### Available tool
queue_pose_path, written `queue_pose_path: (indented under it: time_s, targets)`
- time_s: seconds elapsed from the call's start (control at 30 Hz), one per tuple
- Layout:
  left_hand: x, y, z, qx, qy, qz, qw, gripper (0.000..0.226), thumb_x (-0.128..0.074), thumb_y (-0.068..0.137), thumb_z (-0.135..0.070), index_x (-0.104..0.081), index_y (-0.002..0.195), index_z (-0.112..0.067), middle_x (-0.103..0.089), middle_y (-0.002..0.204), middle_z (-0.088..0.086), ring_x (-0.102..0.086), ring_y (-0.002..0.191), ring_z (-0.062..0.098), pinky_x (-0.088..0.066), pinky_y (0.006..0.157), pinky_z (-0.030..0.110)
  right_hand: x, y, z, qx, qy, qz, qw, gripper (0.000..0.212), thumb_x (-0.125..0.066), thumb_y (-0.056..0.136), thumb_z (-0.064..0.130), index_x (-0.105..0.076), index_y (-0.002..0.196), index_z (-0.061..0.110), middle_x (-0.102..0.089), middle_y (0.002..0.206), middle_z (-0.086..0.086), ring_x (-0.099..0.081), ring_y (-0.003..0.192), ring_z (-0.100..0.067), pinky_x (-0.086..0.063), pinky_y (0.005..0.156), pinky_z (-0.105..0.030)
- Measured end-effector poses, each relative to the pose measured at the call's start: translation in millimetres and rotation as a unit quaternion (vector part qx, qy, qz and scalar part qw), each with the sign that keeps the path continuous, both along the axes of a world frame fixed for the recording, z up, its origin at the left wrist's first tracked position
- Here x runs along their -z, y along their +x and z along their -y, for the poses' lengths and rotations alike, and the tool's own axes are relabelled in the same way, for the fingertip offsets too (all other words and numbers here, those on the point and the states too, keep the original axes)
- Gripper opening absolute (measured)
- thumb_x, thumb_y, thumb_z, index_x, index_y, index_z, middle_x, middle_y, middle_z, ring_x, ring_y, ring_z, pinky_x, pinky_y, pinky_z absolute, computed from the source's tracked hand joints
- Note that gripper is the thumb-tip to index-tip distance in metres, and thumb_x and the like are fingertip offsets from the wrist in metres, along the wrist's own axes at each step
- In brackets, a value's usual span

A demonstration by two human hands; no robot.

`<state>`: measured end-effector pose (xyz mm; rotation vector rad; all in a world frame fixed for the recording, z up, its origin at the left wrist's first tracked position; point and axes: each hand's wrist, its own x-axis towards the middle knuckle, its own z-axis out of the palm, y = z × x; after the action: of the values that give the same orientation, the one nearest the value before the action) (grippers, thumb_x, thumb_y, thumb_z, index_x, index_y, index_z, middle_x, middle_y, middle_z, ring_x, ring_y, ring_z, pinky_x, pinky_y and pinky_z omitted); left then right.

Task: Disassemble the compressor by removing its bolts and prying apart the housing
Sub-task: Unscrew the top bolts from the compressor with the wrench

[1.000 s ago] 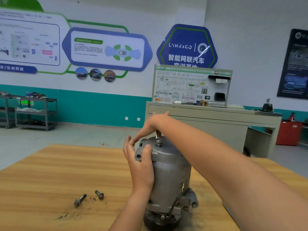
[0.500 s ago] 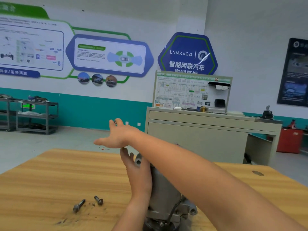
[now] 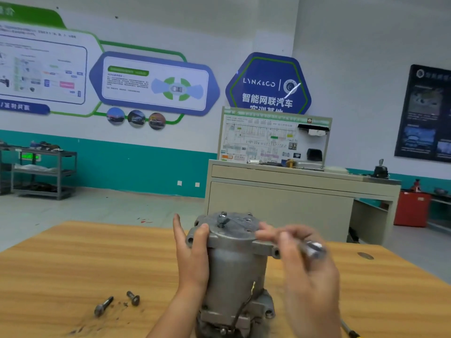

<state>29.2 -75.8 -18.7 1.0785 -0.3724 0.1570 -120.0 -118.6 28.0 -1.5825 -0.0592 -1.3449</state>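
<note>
Two loose bolts lie on the wooden table at the left, among dark crumbs of dirt, well apart from the work. Nothing keeps them in place, so an arm sweeping across could roll them off and they would be lost.

Next, the left hand holds the compressor, which stands upright near the front middle of the table. The thumb lies on the edge of the top cover and the fingers stand almost straight behind it. The base looks narrower than the body, so the unit may tip over if this hold becomes weak while force comes from above.

On the top cover one raised bolt stands partly out. If it is left so, it may jam or fall when the housing is pried.

At the right, the right hand is blurred; its fingers are curled around a shiny metal piece. Whether this is a bolt or a tool bit cannot be told. It hangs close above the table and could slip out.
</note>
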Motion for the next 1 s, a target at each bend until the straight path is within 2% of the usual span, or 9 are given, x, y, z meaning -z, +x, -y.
queue_pose_path:
  time_s: [0.17, 0.3, 0.47, 0.57, 0.63, 0.7, 0.77, 0.87, 1.0]
  targets:
    - [-2, 0, 1, 0.001, 0.007, 0.002, 1.000, 0.062, -0.050, 0.093, -0.026, -0.021, 0.148, -0.029, -0.034, 0.148, 0.004, -0.037, 0.131, 0.022, -0.035, 0.107, 0.043, -25, 41, 85, 0.024, 0.153, -0.190, 0.969, 0.018, -0.047, 0.091, 0.013, -0.064, 0.096, 0.019, -0.072, 0.086, 0.008, -0.062, 0.094, -0.011, -0.037, 0.086, -0.030]
    - [-4, 1, 1, -0.001, -0.008, 0.005, 1.000, 0.056, -0.050, 0.093, -0.020, -0.030, 0.145, -0.022, -0.040, 0.132, -0.006, -0.043, 0.121, 0.014, -0.041, 0.093, 0.027, -62, 109, 115, -0.018, 0.130, -0.402, 0.906, 0.013, -0.055, 0.088, 0.018, -0.060, 0.095, 0.009, -0.063, 0.115, -0.003, -0.061, 0.089, -0.016, -0.040, 0.075, -0.033]
    - [-5, 4, 0, 0.016, -0.028, 0.007, 0.999, 0.038, -0.050, 0.093, -0.012, -0.048, 0.131, -0.018, -0.055, 0.109, -0.018, -0.058, 0.089, -0.005, -0.045, 0.065, 0.008, -94, 180, 75, 0.066, -0.237, -0.583, 0.775, 0.019, -0.042, 0.096, 0.018, -0.052, 0.084, 0.006, -0.050, 0.099, -0.008, -0.060, 0.104, -0.029, -0.044, 0.063, -0.035]
    - [-6, 4, 0, 0.025, -0.038, 0.013, 0.999, 0.030, -0.048, 0.093, -0.008, -0.053, 0.121, -0.017, -0.060, 0.101, -0.016, -0.062, 0.080, -0.012, -0.045, 0.061, 0.004, -98, 209, 25, 0.124, -0.467, -0.585, 0.652, 0.032, -0.032, 0.097, 0.007, -0.045, 0.125, -0.001, -0.045, 0.119, -0.013, -0.053, 0.105, -0.028, -0.047, 0.075, -0.028]
    - [-7, 4, -1, 0.021, -0.031, 0.022, 0.999, 0.024, -0.047, 0.093, -0.007, -0.059, 0.111, -0.016, -0.065, 0.097, -0.013, -0.062, 0.081, -0.008, -0.044, 0.063, 0.004, -93, 212, -9, 0.171, -0.576, -0.592, 0.537, 0.056, -0.028, 0.095, 0.006, -0.012, 0.148, 0.013, -0.035, 0.144, -0.010, -0.039, 0.126, -0.034, -0.030, 0.103, -0.056]
    - [-8, 3, -1, 0.010, -0.007, 0.030, 0.999, 0.019, -0.043, 0.093, -0.006, -0.061, 0.091, -0.014, -0.067, 0.076, -0.015, -0.059, 0.067, -0.001, -0.043, 0.055, 0.008, -88, 198, -42, 0.248, -0.663, -0.518, 0.481, 0.055, -0.029, 0.095, 0.013, -0.013, 0.148, 0.014, -0.045, 0.138, -0.006, -0.039, 0.128, -0.034, -0.005, 0.105, -0.068]
    - [-6, 3, -3, -0.002, 0.018, 0.030, 0.999, 0.019, -0.042, 0.095, -0.004, -0.059, 0.089, -0.011, -0.064, 0.071, -0.011, -0.054, 0.063, 0.003, -0.042, 0.051, 0.012, -81, 174, -65, 0.243, -0.696, -0.425, 0.525, 0.052, -0.034, 0.098, 0.032, -0.024, 0.145, 0.013, -0.053, 0.128, -0.003, -0.046, 0.122, -0.031, -0.001, 0.104, -0.065]
    - [1, 6, -4, -0.005, 0.056, 0.037, 0.998, 0.022, -0.041, 0.095, 0.003, -0.058, 0.108, 0.008, -0.060, 0.100, 0.006, -0.053, 0.076, 0.002, -0.043, 0.062, 0.015, -65, 122, -75, 0.124, -0.656, -0.302, 0.681, 0.059, -0.043, 0.091, 0.053, -0.036, 0.138, 0.016, -0.060, 0.119, -0.006, -0.054, 0.109, -0.026, -0.022, 0.104, -0.054]
    - [4, 9, -3, 0.041, 0.017, 0.027, 0.999, 0.026, -0.043, 0.095, -0.003, -0.056, 0.111, 0.013, -0.059, 0.110, -0.002, -0.054, 0.080, -0.023, -0.038, 0.065, -0.003, -15, 44, -51, -0.081, -0.389, -0.028, 0.917, 0.019, -0.063, 0.079, 0.035, -0.061, 0.082, 0.016, -0.060, 0.078, -0.004, -0.051, 0.079, -0.015, -0.038, 0.082, -0.030]
